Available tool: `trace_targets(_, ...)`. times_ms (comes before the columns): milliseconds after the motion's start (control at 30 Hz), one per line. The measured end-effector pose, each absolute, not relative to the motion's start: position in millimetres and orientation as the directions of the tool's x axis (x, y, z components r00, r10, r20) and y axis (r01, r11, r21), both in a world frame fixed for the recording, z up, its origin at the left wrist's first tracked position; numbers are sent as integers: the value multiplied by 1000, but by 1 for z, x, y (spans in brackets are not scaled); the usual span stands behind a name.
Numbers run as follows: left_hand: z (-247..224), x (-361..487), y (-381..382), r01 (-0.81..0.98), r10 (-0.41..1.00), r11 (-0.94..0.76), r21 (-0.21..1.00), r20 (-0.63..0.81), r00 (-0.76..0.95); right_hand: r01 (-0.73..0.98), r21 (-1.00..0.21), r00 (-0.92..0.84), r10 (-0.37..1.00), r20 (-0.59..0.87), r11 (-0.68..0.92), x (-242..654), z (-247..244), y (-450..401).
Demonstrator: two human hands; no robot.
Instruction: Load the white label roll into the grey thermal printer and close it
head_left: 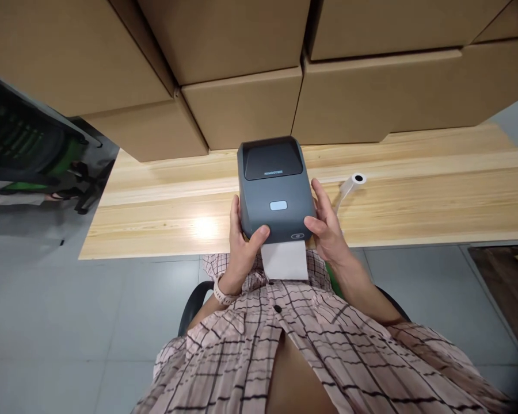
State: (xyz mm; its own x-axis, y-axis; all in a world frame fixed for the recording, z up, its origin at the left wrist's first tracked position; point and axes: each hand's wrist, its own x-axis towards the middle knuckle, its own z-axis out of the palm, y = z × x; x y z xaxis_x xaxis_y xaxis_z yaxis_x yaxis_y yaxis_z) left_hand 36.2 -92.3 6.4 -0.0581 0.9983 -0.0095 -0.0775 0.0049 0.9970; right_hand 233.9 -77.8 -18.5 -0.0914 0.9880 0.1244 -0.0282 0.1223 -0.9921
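A dark grey-blue label printer [280, 221] with a black window at its far end is at the front edge of the wooden table. White label paper [285, 261] sticks out of its near side, over my lap. My left hand [244, 244] grips the printer's left side, thumb on the top near corner. On the other side my right hand [328, 227] holds the right edge, with the thumb on the near right corner. Just beyond the right hand stands a small white paper roll [354, 181], a strip trailing from it. The printer's underside is hidden.
Large cardboard boxes [242, 109] are stacked along the back of the wooden table [423, 195]. To the left is a dark chair [21, 138], with part of a person's leg and sandalled foot [60, 195] beside it. Grey tiles [69, 310] cover the floor.
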Motion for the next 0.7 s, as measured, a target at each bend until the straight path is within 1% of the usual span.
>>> trace_targets(100, 1, 32, -99, -37, 999, -31, 999, 30, -22, 53, -986, -85, 985, 150, 155, 233, -18, -77)
trace_targets(167, -6, 25, -113, -14, 996, -79, 997, 78, -39, 100, -978, -58, 982, 180, 185, 234, -19, -76)
trace_targets(233, -12, 19, -131, 20, 974, -145, 989, 146, -171, 117, -968, -28, 975, 221, 223, 234, -21, -74)
trace_targets(267, -15, 16, -139, 45, 956, -155, 987, 162, -245, 126, -963, -21, 971, 239, 240, 234, -23, -74)
trace_targets(300, -16, 14, -145, 67, 954, -135, 989, 148, -262, 136, -958, -21, 967, 253, 254, 233, -24, -73)
trace_targets(333, -16, 13, -150, 82, 969, -86, 993, 102, -223, 148, -953, -25, 964, 264, 264, 232, -26, -73)
trace_targets(367, -15, 13, -152, 87, 992, -8, 996, 19, -124, 157, -949, -25, 962, 273, 273, 232, -27, -73)
trace_targets(400, -13, 14, -153, 87, 996, 83, 993, -84, 12, 162, -946, -22, 960, 280, 280, 231, -28, -73)
trace_targets(467, -8, 19, -149, 69, 932, 255, 964, -264, 247, 160, -944, -12, 957, 289, 287, 229, -29, -73)
trace_targets(500, -5, 22, -147, 43, 895, 321, 946, -318, 314, 155, -945, -8, 956, 292, 289, 229, -29, -74)
trace_targets(567, 0, 27, -143, -19, 845, 408, 913, -370, 385, 141, -945, -6, 954, 299, 296, 228, -27, -75)
trace_targets(633, 3, 31, -143, -53, 831, 431, 901, -373, 412, 144, -935, 0, 945, 327, 323, 228, -22, -77)
trace_targets(700, 3, 33, -144, -48, 840, 408, 912, -355, 410, 233, -897, 32, 919, 393, 375, 228, -14, -81)
